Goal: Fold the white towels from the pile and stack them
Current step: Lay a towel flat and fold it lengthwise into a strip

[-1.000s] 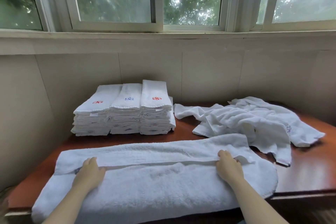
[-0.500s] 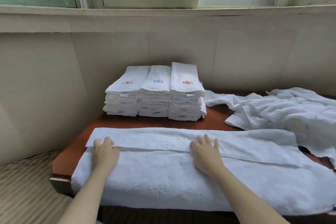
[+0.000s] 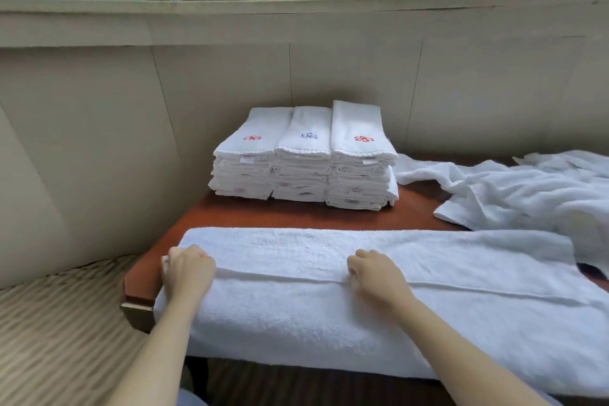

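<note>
Along the near edge of the table point(image 3: 263, 216), gripping the long towel point(image 3: 329, 316) at its folded-over hem, cloth draping over the front: curling the left hand point(image 3: 188, 272) round the left end, clenching the fingers point(image 3: 359, 259) of the right hand point(image 3: 375, 277) on the hem near the middle. Facing three folded stacks point(image 3: 304, 155) by the wall, with the loose pile point(image 3: 527, 194) lying at right.
</note>
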The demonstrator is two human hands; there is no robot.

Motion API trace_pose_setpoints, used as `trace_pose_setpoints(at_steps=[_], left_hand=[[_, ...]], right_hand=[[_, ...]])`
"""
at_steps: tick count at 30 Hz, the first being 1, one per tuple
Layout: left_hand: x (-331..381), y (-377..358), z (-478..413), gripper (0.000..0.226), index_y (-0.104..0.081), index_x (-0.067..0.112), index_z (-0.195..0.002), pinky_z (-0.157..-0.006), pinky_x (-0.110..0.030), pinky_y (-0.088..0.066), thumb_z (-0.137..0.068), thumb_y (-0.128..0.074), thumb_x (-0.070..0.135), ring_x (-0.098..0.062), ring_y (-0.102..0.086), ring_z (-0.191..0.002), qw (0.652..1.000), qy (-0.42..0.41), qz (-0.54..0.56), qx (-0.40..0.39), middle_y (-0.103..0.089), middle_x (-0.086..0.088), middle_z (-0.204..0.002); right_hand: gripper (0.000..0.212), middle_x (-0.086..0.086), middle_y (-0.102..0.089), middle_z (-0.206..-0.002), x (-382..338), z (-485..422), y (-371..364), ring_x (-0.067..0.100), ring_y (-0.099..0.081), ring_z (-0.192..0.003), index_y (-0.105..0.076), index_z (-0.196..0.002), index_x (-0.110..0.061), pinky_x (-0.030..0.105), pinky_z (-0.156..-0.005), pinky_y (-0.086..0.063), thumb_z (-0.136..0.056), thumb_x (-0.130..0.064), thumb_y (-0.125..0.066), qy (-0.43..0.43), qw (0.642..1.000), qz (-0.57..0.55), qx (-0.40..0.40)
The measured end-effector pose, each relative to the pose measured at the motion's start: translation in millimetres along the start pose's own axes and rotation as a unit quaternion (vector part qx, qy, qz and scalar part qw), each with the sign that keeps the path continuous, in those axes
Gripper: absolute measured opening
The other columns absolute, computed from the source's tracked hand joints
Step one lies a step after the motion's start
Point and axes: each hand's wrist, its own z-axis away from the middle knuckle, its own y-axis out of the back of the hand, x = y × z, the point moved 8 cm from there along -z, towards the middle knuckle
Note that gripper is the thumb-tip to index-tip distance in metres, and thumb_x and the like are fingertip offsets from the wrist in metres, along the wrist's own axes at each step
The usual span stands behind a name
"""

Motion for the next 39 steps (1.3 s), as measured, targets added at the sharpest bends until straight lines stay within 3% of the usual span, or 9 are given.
trace_pose_setpoints(at_steps=[5,10,14,19,23,27,34,36,39], left_hand=[[11.5,17.9,-0.9,0.038,-0.061,0.011,-0.109,-0.098,-0.039,-0.031,-0.078,-0.047,-0.003,-0.036,-0.035,-0.120,0.995,-0.006,0.058,0.083,-0.044,-0.014,-0.133],[71.9,-31.2,-17.6,0.045,-0.048,0.017,-0.131,-0.073,-0.037,-0.046,-0.092,-0.034,0.000,-0.026,-0.054,-0.089,0.991,-0.101,0.018,-0.090,-0.035,-0.007,-0.137],[67.9,-54.2,-41.4,0.028,-0.053,0.021,-0.112,-0.072,-0.033,-0.041,-0.090,-0.038,0.012,-0.024,-0.053,-0.083,0.980,-0.034,-0.084,-0.177,-0.038,-0.010,-0.123],[80.4,-54.6,-68.9,0.006,-0.053,0.011,-0.089,-0.066,-0.029,-0.039,-0.088,-0.047,0.010,-0.026,-0.054,-0.085,0.983,-0.060,-0.114,-0.132,-0.059,-0.007,-0.095],[99.5,-62.9,-68.1,0.014,-0.049,0.007,-0.104,-0.074,-0.036,-0.038,-0.091,-0.044,0.001,-0.035,-0.052,-0.095,0.994,-0.098,0.024,-0.048,-0.055,-0.017,-0.112],[99.8,-80.2,-61.1,0.050,-0.032,0.013,-0.143,-0.105,-0.042,-0.034,-0.098,-0.045,0.030,-0.030,-0.043,-0.128,0.983,-0.137,-0.005,-0.122,-0.042,-0.008,-0.144],[62.6,-86.8,-37.1,0.060,-0.024,0.044,-0.146,-0.116,-0.047,0.002,-0.091,-0.032,0.067,-0.011,-0.002,-0.147,0.951,-0.211,-0.106,-0.201,-0.008,0.011,-0.160],[51.3,-80.4,-38.7,0.054,-0.030,0.048,-0.140,-0.116,-0.047,0.001,-0.089,-0.038,0.066,-0.012,-0.005,-0.147,0.953,-0.208,-0.094,-0.198,-0.012,0.012,-0.159],[53.6,-66.2,-37.7,0.022,-0.047,0.048,-0.112,-0.112,-0.048,-0.015,-0.091,-0.051,0.047,-0.015,-0.033,-0.134,0.962,-0.227,-0.049,-0.147,-0.040,0.007,-0.143]], right_hand=[[0.021,0.009,-0.065,-0.091,77.8,-2.3,27.8,0.030,-0.058,-0.087,-0.059,-0.086,-0.009,0.035,-0.070,-0.046,-0.087,-0.008,-0.038,-0.168,0.977,-0.109,0.068],[0.054,0.011,-0.043,-0.134,155.0,-4.0,23.2,0.032,-0.045,-0.118,-0.040,-0.137,-0.017,0.040,-0.087,-0.045,-0.086,0.000,-0.039,-0.270,0.962,-0.015,-0.019],[0.012,0.009,-0.051,-0.110,190.3,-2.6,4.9,0.027,-0.049,-0.087,-0.045,-0.093,-0.012,0.034,-0.072,-0.044,-0.084,-0.008,-0.037,-0.313,0.948,0.015,-0.062],[0.019,0.011,-0.061,-0.098,208.0,-15.0,4.9,0.032,-0.054,-0.088,-0.050,-0.100,-0.010,0.036,-0.068,-0.042,-0.087,-0.009,-0.037,-0.319,0.947,-0.034,0.025],[0.029,0.020,-0.061,-0.109,213.3,-21.5,7.1,0.037,-0.053,-0.100,-0.048,-0.117,-0.007,0.041,-0.076,-0.041,-0.090,-0.005,-0.035,-0.327,0.937,-0.066,0.101],[0.049,0.015,-0.049,-0.135,201.5,-27.8,-2.6,0.035,-0.045,-0.122,-0.037,-0.139,-0.013,0.042,-0.090,-0.041,-0.090,-0.008,-0.041,-0.323,0.940,-0.090,0.055],[0.046,0.003,-0.036,-0.149,131.3,-13.2,-27.1,0.021,-0.029,-0.139,-0.038,-0.141,-0.026,0.039,-0.114,-0.022,-0.098,-0.042,-0.036,-0.101,0.993,-0.037,-0.039],[0.049,-0.005,-0.026,-0.154,127.7,-1.2,-31.5,0.017,-0.019,-0.144,-0.034,-0.142,-0.033,0.038,-0.117,-0.014,-0.097,-0.052,-0.033,-0.085,0.993,-0.036,-0.076],[0.036,-0.006,-0.050,-0.135,128.7,9.5,-10.9,0.017,-0.044,-0.126,-0.051,-0.125,-0.025,0.028,-0.101,-0.034,-0.099,-0.046,-0.036,-0.088,0.996,0.008,0.009]])
